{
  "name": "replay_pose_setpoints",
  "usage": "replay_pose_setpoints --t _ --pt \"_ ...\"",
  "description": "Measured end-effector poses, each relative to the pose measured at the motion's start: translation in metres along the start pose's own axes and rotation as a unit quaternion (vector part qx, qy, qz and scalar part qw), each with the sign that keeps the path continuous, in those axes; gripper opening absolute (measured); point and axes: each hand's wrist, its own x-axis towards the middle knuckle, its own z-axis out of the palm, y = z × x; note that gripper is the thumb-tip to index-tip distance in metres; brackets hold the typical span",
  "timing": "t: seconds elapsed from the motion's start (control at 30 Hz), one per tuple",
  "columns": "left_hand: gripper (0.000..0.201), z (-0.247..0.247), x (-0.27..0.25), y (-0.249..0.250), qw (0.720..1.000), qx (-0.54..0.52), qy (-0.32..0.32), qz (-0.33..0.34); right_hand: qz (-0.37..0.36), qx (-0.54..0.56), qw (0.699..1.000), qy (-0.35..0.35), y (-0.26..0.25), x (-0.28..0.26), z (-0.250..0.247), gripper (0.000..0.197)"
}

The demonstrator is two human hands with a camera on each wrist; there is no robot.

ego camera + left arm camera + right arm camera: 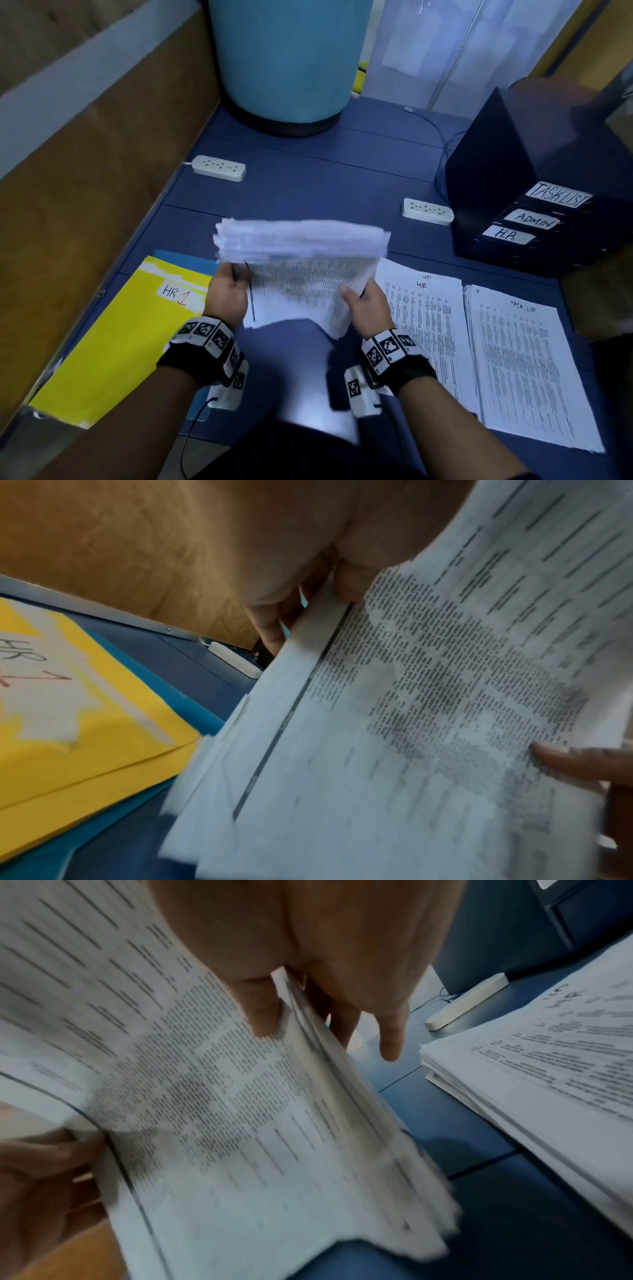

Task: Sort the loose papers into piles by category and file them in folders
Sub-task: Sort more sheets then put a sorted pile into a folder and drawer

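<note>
Papers [301, 270], a thick printed stack, hang above the blue desk [308, 178], pinched at their side edges by the left hand [227, 296] and right hand [368, 310] (top edge blurred). Its long axis runs hand to hand; the HR pile [424, 329] lies just beside the right hand, the yellow folder [120, 342] by the left.

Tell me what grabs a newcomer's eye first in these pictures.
First, the thick stack of printed papers, lifted above the blue desk at centre, with the left hand and right hand each gripping a side edge. Next, the bright yellow folder marked HR 1 lying at the left. Then the black file tray at the right, labelled TASKLIST, ADMIN and H.R.
</note>
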Motion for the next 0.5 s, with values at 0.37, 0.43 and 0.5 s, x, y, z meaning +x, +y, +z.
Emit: replay_pose_setpoints --t 0.37,0.43,0.5 --pt "0.040 0.038 0.021 0.001 0.990 0.036 -0.124 -0.056 0.159 -0.033 0.986 0.042 0.028 0.025 0.011 0.021" --pt "0.051 0.043 0.026 -0.003 0.983 0.035 -0.162 -0.075 0.184 -0.068 0.980 0.037 0.028 0.029 0.013 0.027" --pt "0.056 0.046 0.029 -0.010 0.977 0.049 -0.185 -0.090 0.212 -0.100 0.972 0.013 0.028 0.033 0.016 0.039"
